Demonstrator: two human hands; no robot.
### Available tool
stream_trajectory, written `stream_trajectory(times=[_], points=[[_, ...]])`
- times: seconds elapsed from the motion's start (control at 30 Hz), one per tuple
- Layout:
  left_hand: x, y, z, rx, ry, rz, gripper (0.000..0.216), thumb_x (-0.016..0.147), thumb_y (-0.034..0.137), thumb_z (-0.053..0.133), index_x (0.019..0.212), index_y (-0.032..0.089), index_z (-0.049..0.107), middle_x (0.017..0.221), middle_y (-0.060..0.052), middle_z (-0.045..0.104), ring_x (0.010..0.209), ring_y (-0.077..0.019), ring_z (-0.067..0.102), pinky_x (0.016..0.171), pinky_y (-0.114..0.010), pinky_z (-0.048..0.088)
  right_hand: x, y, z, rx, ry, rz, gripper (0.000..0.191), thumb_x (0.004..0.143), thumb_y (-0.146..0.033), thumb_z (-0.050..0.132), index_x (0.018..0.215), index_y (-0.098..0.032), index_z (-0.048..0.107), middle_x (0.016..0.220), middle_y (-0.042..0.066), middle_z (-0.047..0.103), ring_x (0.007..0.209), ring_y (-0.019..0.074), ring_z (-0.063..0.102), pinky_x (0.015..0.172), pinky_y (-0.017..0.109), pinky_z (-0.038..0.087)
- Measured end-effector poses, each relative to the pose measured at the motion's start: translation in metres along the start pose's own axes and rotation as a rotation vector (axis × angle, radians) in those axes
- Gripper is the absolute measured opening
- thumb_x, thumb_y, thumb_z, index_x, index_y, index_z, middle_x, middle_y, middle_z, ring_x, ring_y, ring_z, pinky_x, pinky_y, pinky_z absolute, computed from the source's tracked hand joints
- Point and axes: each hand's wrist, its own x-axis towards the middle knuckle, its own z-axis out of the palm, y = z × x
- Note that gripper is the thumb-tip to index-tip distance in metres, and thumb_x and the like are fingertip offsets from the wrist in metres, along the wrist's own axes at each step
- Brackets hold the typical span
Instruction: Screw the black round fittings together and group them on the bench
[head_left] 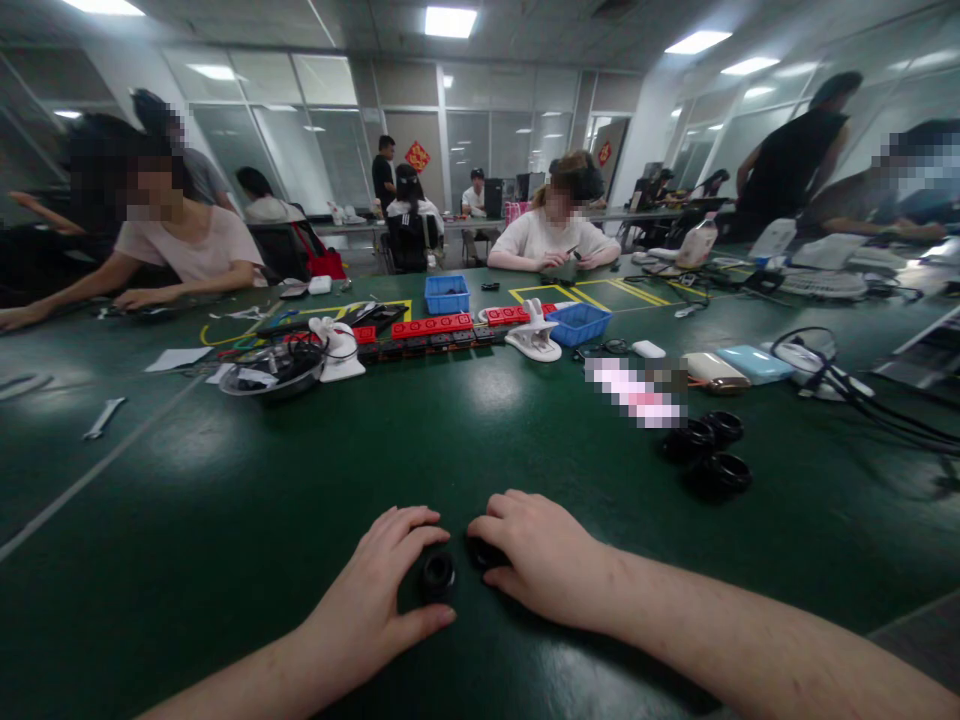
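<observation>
Open-plan workroom with glass partition walls and ceiling light panels. A red diamond sign [417, 156] hangs on the far glass; its writing is too small to read. A long dark green table [225, 520], glossy, with yellow and pale tape lines, fills most of the view. Other people sit along it: one in a pink top [191, 245] on the left with arms resting on the table, one in a white top [551, 240] across working on something small, and more behind and to the right.

The person's forearms come in from the bottom edge. The left hand [375, 590] rests on the table, fingers and thumb curled around a black round part [437, 575], grasping it at the near table edge. The right hand [544, 570] lies palm down just beside it, fingers folded over a second dark piece [484, 553] that is mostly hidden; whether it grips that piece is unclear.

Mid-table: a row of red blocks [431, 326], two blue bins [447, 294] [578, 323], a white clamp [534, 338] and a bowl of cables [270, 372]. Three black rings [709, 450] sit to the right, and a wrench [103, 418] lies well apart on the left.
</observation>
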Motion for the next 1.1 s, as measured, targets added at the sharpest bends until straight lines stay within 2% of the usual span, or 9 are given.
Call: stream_trajectory(times=[0.13,0.27,0.37,0.5,0.67,0.8,0.9,1.0,1.1], points=[[-0.001,-0.008,0.001,0.084,-0.07,0.03,0.073,0.068,0.047,0.066,0.132,0.028,0.036,0.141,-0.008,0.033,0.129,-0.0338,0.024,0.103,-0.059,0.013,0.001,0.002,0.002,0.015,0.013,-0.012,0.033,0.073,-0.024,0.061,0.105,-0.016,0.057,0.095,0.008,0.058,0.085,0.0214,0.054,0.074,0.034,0.045],[-0.003,-0.016,-0.004,0.224,-0.128,0.003,0.095,0.063,0.06,0.065,0.14,0.027,0.019,0.147,-0.01,0.016,0.132,-0.0354,0.011,0.102,-0.061,0.009,0.001,0.003,0.003,0.064,0.035,-0.006,0.054,0.071,-0.022,0.062,0.121,-0.015,0.046,0.103,0.01,0.057,0.093,0.0228,0.053,0.08,0.035,0.044],[-0.003,-0.019,-0.007,0.284,-0.179,-0.03,0.098,0.063,0.065,0.06,0.14,0.026,0.013,0.147,-0.011,0.011,0.133,-0.0351,0.007,0.102,-0.06,0.01,0.001,0.003,0.0,0.053,0.002,-0.035,0.042,0.072,-0.021,0.06,0.113,-0.015,0.053,0.101,0.01,0.057,0.091,0.0224,0.053,0.079,0.035,0.044],[-0.001,-0.019,-0.009,0.313,-0.214,-0.04,0.096,0.066,0.067,0.056,0.14,0.026,0.012,0.147,-0.01,0.009,0.133,-0.034,0.006,0.103,-0.058,0.011,0.0,0.003,-0.003,0.061,-0.024,-0.118,0.029,0.075,-0.015,0.054,0.104,-0.016,0.058,0.099,0.009,0.058,0.09,0.0205,0.052,0.08,0.034,0.043],[-0.001,-0.018,-0.008,0.318,-0.214,-0.029,0.095,0.067,0.07,0.052,0.14,0.026,0.012,0.147,-0.011,0.009,0.133,-0.0343,0.007,0.102,-0.058,0.012,-0.001,0.002,-0.004,0.107,-0.012,-0.146,0.042,0.071,-0.011,0.056,0.112,-0.015,0.053,0.103,0.009,0.058,0.095,0.0201,0.052,0.085,0.033,0.042],[-0.001,-0.019,-0.007,0.337,-0.207,-0.044,0.097,0.064,0.07,0.055,0.14,0.026,0.013,0.147,-0.009,0.009,0.133,-0.0336,0.007,0.103,-0.057,0.013,-0.001,0.004,-0.001,0.113,0.007,-0.143,0.061,0.067,-0.031,0.069,0.121,-0.015,0.047,0.107,0.011,0.056,0.098,0.0234,0.05,0.088,0.038,0.04],[-0.002,-0.019,-0.006,0.354,-0.199,-0.042,0.097,0.065,0.072,0.053,0.14,0.025,0.014,0.147,-0.01,0.01,0.133,-0.0333,0.008,0.103,-0.057,0.014,0.0,0.004,0.003,0.129,0.12,-0.171,0.073,0.061,-0.049,0.071,0.122,-0.016,0.047,0.116,0.012,0.051,0.108,0.0267,0.043,0.095,0.041,0.034],[-0.002,-0.019,-0.006,0.369,-0.186,-0.032,0.096,0.065,0.074,0.05,0.14,0.023,0.017,0.146,-0.01,0.013,0.133,-0.0331,0.01,0.103,-0.056,0.015,0.001,0.002,0.007,0.168,0.229,-0.181,0.071,0.063,-0.053,0.067,0.121,-0.017,0.048,0.121,0.011,0.048,0.115,0.0264,0.037,0.099,0.04,0.029],[-0.001,-0.019,-0.007,0.382,-0.185,-0.03,0.097,0.064,0.074,0.051,0.14,0.022,0.019,0.146,-0.01,0.014,0.133,-0.0327,0.011,0.104,-0.055,0.016,0.003,-0.004,0.008,0.21,0.279,-0.186,0.065,0.067,-0.051,0.065,0.12,-0.017,0.049,0.118,0.009,0.05,0.113,0.0242,0.038,0.099,0.038,0.029]])
